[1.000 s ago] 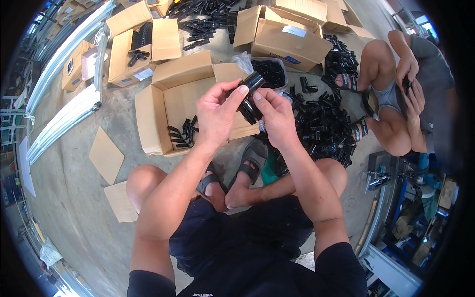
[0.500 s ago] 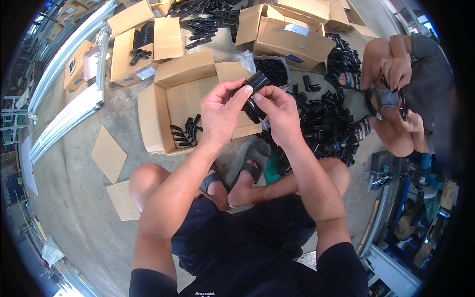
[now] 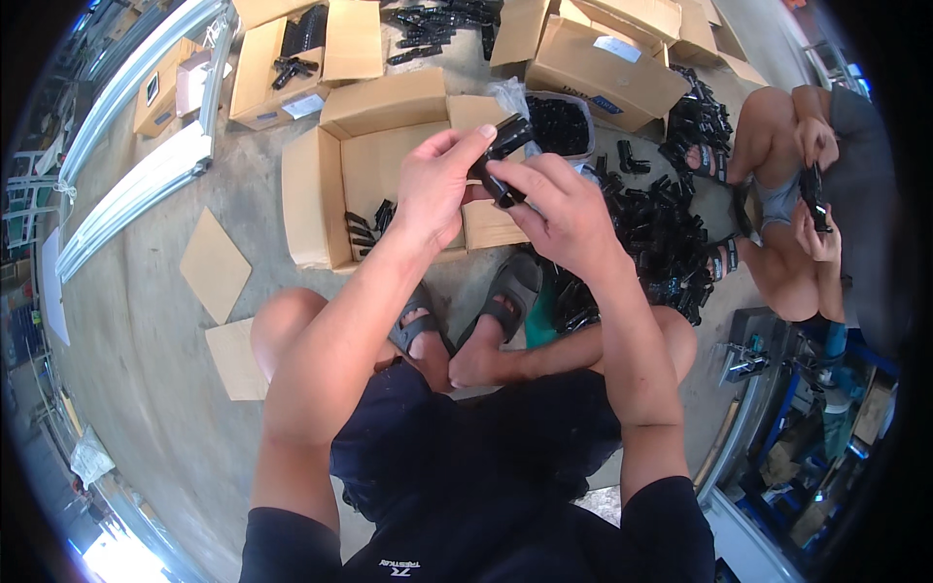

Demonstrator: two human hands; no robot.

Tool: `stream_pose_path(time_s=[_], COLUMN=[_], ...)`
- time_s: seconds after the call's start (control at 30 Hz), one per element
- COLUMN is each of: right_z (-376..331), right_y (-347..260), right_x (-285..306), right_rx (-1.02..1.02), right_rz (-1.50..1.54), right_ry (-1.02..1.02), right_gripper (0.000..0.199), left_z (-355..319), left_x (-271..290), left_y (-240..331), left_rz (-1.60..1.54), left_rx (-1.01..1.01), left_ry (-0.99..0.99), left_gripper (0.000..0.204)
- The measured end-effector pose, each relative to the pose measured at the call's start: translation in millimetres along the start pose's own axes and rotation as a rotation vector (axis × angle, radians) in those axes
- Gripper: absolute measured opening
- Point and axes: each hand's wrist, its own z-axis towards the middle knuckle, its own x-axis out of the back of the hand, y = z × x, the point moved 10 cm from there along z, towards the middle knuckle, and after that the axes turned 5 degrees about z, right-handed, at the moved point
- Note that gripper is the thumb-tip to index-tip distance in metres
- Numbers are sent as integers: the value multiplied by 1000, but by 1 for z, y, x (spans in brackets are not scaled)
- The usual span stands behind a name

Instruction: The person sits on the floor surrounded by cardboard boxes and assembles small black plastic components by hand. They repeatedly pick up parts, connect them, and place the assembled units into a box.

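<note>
A glossy black elbow fitting (image 3: 511, 134) is raised above the open cardboard box, tilted, with both of my hands on it. My left hand (image 3: 434, 185) is closed on its left side, thumb laid over the upper part. From the lower right, my right hand (image 3: 561, 207) pinches the lower end between thumb and fingers. Inside the box (image 3: 309, 209) below, several black fittings (image 3: 364, 230) stand in rows in the near left corner. Right of my hands, a large heap of loose black fittings (image 3: 646, 238) covers the floor.
A tub (image 3: 591, 146) of small black parts stands behind the heap. More cardboard boxes (image 3: 598, 73) stand at the back. A co-worker (image 3: 777, 185) sits at the right, holding a black part. Pale metal profiles (image 3: 136, 209) and cardboard pieces (image 3: 216, 264) lie at the left.
The fitting has been turned in my hands. My right hand has rolled over, its back now more in view. The whole view has shifted slightly; the co-worker's hands have moved on their part.
</note>
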Motion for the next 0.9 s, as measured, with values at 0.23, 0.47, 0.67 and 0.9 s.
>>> stream_pose_path(time_s=[0.23, 0.47, 0.67, 0.9], right_z=[-10, -34, -30, -24], right_y=[33, 86, 80, 71], right_x=[34, 9, 3, 27], right_rx=[-219, -673, -681, -627], right_rz=[355, 929, 1093, 914], right_ry=[281, 471, 286, 364], right_gripper=[26, 20, 31, 42], left_z=[-9, -25, -23, -24], left_x=[-28, -43, -42, -45], left_y=[11, 43, 44, 44], left_rz=[235, 776, 871, 548], left_rx=[38, -539, -518, -506], left_ry=[-273, -211, -198, -248], left_gripper=[37, 54, 42, 40])
